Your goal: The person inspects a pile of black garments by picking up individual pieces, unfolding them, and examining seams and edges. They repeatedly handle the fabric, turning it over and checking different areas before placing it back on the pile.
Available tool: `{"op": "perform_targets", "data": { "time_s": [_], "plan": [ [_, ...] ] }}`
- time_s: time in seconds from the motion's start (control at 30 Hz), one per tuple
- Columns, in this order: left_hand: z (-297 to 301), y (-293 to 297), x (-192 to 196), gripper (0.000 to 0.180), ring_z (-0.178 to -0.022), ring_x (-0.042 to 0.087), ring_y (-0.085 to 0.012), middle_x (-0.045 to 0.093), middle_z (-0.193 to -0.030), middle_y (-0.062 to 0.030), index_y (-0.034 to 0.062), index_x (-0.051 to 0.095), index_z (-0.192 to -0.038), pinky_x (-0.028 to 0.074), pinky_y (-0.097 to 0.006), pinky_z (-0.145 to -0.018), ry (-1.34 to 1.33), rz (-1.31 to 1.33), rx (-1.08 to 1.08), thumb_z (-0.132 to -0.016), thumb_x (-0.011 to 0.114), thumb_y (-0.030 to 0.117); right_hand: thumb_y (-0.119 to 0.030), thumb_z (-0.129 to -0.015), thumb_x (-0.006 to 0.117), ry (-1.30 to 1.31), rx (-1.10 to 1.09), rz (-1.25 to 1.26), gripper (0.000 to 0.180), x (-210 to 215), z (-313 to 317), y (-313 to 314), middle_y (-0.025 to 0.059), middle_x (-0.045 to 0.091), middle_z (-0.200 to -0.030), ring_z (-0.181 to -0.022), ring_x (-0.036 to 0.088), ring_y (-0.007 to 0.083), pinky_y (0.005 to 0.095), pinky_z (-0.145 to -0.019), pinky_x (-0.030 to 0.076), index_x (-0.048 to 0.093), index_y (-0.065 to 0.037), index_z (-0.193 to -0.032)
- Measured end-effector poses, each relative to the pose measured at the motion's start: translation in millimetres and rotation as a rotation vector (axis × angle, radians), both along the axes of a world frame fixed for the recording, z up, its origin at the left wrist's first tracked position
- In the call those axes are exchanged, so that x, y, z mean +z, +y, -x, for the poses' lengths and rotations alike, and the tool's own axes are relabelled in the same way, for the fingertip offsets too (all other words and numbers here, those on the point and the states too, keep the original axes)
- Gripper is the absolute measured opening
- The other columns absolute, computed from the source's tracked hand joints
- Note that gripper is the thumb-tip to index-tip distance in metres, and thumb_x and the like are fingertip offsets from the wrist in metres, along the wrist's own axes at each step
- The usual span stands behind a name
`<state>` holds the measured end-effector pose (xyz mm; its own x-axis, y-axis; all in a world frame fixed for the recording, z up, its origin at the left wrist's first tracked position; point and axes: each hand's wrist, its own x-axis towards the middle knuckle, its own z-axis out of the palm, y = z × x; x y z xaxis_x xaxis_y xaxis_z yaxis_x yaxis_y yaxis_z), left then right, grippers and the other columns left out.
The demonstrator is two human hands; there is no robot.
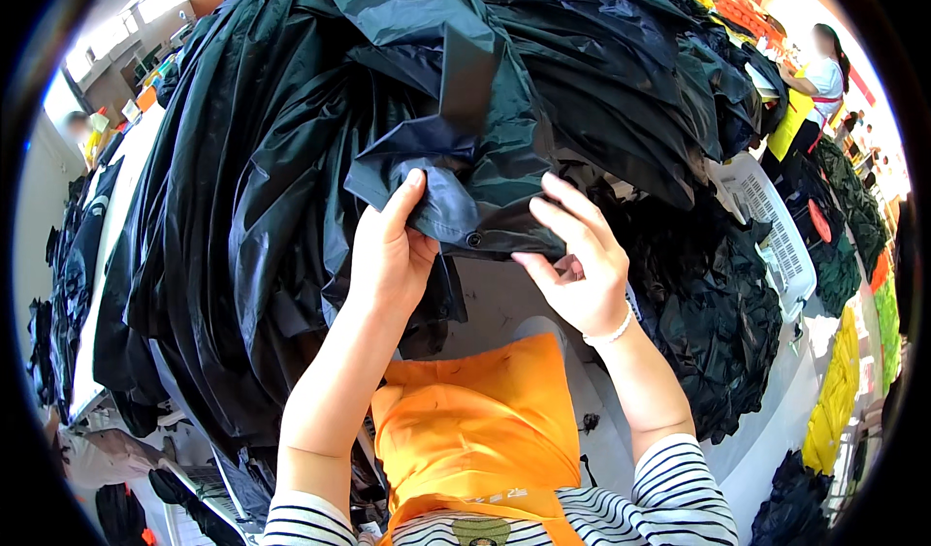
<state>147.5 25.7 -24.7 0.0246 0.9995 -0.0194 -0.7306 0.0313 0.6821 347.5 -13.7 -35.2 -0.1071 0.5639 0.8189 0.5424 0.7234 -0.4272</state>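
Observation:
A glossy dark green, nearly black piece of waterproof garment (509, 192) hangs toward me over the pile. Its lower edge carries a small round snap button (473, 240). My left hand (393, 255) is closed on the folded edge left of the snap, thumb on top and fingers underneath. At the right end of the same edge, my right hand (587, 270) has its fingers spread, with the fingertips by the cloth. Whether they touch it is hard to tell. A white beaded bracelet (611, 331) circles the right wrist.
A large heap of similar dark garments (213, 187) fills the space ahead. More crumpled black cloth (708, 323) lies at right, beside a white plastic basket (771, 221). An orange apron (475, 410) covers my front. A person (824, 85) holds yellow material at far right.

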Motion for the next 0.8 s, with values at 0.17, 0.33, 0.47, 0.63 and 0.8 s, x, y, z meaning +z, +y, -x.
{"op": "perform_targets", "data": {
  "time_s": [0.17,0.33,0.47,0.63,0.8],
  "plan": [
    [-0.1,-1.6,-6.0,0.053,-0.108,0.062,-0.0212,0.059,-0.122,-0.0141,0.0017,0.049,-0.126,0.051,-0.031,-0.088,0.419,-0.207,0.207,-0.085,0.073,0.024,0.002,-0.082,0.069,0.131,0.054,0.1,0.007,8.8,-4.7,8.0,0.0038,0.062,-0.07,-0.054,0.053,0.0076,0.0206,-0.051,0.041,0.066,-0.001,-0.087],
    [2.2,-20.9,29.2,0.096,-0.137,0.034,-0.0352,0.036,-0.146,-0.0181,0.0079,0.043,-0.139,0.023,-0.048,-0.113,1.526,-1.132,0.874,-0.061,0.088,0.042,-0.002,-0.088,0.067,0.251,0.201,0.403,0.006,31.8,-15.7,15.8,0.0013,0.062,-0.069,-0.062,0.05,0.0018,0.0169,-0.058,0.041,0.065,0.002,-0.085],
    [-12.5,-11.4,40.2,0.017,-0.088,0.066,-0.0248,0.068,-0.089,-0.0108,0.0022,0.069,-0.092,0.044,-0.04,-0.092,1.595,-1.135,0.32,-0.077,0.074,0.01,0.001,-0.08,0.072,0.303,0.325,0.486,0.015,45.3,-5.7,14.6,0.0034,0.06,-0.083,-0.07,0.056,0.0051,0.0183,-0.065,0.045,0.064,0.0,-0.093],
    [-21.5,-9.1,47.9,0.009,-0.058,0.06,-0.0195,0.067,-0.072,-0.009,0.0018,0.068,-0.087,0.045,-0.031,-0.075,1.192,-0.626,0.243,-0.08,0.066,0.006,0.008,-0.073,0.074,0.245,0.013,0.219,0.032,28.6,-6.9,5.7,0.004,0.058,-0.09,-0.069,0.057,0.0077,0.0206,-0.063,0.049,0.059,-0.001,-0.1],
    [-17.1,3.0,51.7,0.02,-0.07,0.06,-0.0137,0.066,-0.074,-0.0086,0.0012,0.071,-0.098,0.045,-0.023,-0.071,1.396,-0.897,0.249,-0.081,0.061,0.0,-0.002,-0.085,0.07,0.394,0.143,0.427,0.012,22.6,-20.9,7.6,-0.0035,0.062,-0.074,-0.061,0.044,-0.001,0.0156,-0.055,0.035,0.07,0.001,-0.096]
  ]
}}
